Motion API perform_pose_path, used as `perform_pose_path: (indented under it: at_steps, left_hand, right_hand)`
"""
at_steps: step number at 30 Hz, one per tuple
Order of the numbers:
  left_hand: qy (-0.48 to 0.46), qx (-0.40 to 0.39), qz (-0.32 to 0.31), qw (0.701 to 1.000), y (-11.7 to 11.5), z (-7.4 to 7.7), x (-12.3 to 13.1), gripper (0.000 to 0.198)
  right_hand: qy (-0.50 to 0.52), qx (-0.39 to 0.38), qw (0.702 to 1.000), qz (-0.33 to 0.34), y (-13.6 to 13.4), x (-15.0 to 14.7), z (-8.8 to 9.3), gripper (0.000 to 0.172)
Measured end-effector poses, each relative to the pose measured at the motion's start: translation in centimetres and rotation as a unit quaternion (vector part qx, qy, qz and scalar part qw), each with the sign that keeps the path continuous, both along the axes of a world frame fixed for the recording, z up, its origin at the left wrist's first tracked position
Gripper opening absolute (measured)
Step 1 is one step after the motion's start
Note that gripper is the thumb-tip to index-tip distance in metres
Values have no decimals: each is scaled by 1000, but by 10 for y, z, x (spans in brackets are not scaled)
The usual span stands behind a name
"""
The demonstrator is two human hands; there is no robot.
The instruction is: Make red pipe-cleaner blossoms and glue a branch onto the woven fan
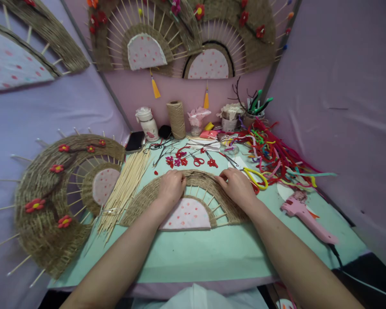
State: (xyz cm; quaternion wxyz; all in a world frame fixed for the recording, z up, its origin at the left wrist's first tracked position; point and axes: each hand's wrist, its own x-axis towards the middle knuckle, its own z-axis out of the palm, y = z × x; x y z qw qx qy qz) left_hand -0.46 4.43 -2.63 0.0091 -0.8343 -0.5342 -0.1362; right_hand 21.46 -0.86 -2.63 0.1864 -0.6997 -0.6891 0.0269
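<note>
A half-round fan of brown woven twine, pale thin sticks and a pink-dotted white cloth panel (188,212) lies flat on the pale green desk (193,257), at the centre of the frame. The left hand (172,187) rests on the upper left of its twine band (197,178), fingers curled and close together; whether they clamp the twine cannot be told. The right hand (238,187) lies at the band's upper right, thumb and fingers bent toward the rim; their closure is likewise unclear. Yellow-handled scissors (259,179) lie just beyond it.

Assessment: the fan is probably light, the band rough and slightly flexible, not slippery. The exposed sticks (209,201) appear fragile. Hold is best taken on the dense band, at both sides, with no pressure on the sticks.
</note>
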Motion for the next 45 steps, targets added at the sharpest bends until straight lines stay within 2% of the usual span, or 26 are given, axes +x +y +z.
perform_pose_path:
  at_steps: [5, 12, 16, 22, 25, 29, 35, 40, 45]
  left_hand:
    - [-35, -7, 14, 999, 0, -2, -2, 18]
    - [0, 10, 17, 1000, 0, -4, -7, 17]
    - [-15, 5, 20, 1000, -2, -2, -9, 17]
    - [-91, 23, 75, 993, 6, 4, -39, 21]
    - [-126, -5, 65, 990, 8, 3, -48, 15]
    - [-127, -51, 39, 990, 3, -1, -39, 14]
    - [-100, -57, 43, 992, 1, -11, -24, 13]
    - [-95, -50, 28, 994, 5, -15, -27, 13]
    - [-108, -34, 33, 993, 7, -12, -36, 13]
  right_hand:
    - [-6, -25, 1000, -6, 0, 5, 0, 29]
    - [-9, -43, 999, -8, 0, 6, -2, 30]
    - [-12, -53, 998, -13, -1, 7, -2, 30]
    - [-14, -43, 999, -7, -1, 11, -3, 31]
    - [-14, -56, 998, -9, 0, 11, -3, 32]
    - [-12, -77, 997, -8, -1, 9, -1, 33]
    - [-7, -95, 995, -10, -3, 6, 2, 34]
    - [-3, -94, 996, -9, -2, 6, 2, 33]
    - [-4, -95, 995, -8, -2, 7, 0, 33]
